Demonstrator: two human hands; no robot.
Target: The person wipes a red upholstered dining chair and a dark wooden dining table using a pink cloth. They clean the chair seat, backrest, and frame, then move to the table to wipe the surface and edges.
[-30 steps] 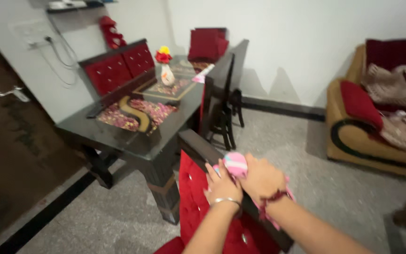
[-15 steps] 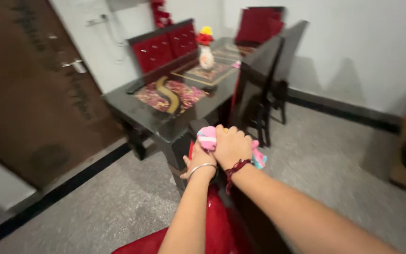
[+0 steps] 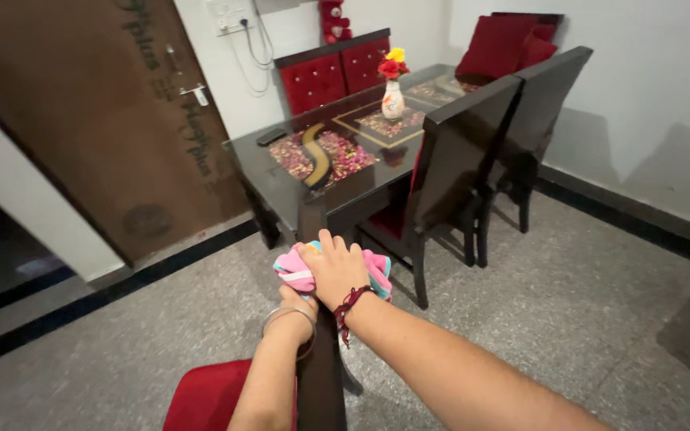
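Observation:
My right hand (image 3: 335, 271) lies palm down on a pink cloth (image 3: 293, 274) with teal and yellow edging, pressing it onto the top edge of a dark wooden chair back (image 3: 319, 383). A red thread band circles that wrist. My left hand (image 3: 295, 306), wearing a metal bangle, sits just under the right wrist against the side of the chair back. Its fingers are hidden. The chair's red seat (image 3: 209, 395) shows at the bottom left.
A dark glass-topped dining table (image 3: 281, 172) stands ahead with a flower vase (image 3: 393, 96) and a remote on it. Two dark chairs (image 3: 465, 160) stand at its right side and red padded chairs at its far side. A brown door (image 3: 121, 120) is on the left, and the floor is grey speckled.
The view has swung left and pulled back, bringing the door and more floor into sight. Both hands stay together on the pink cloth at the chair's top edge, the right hand now flatter.

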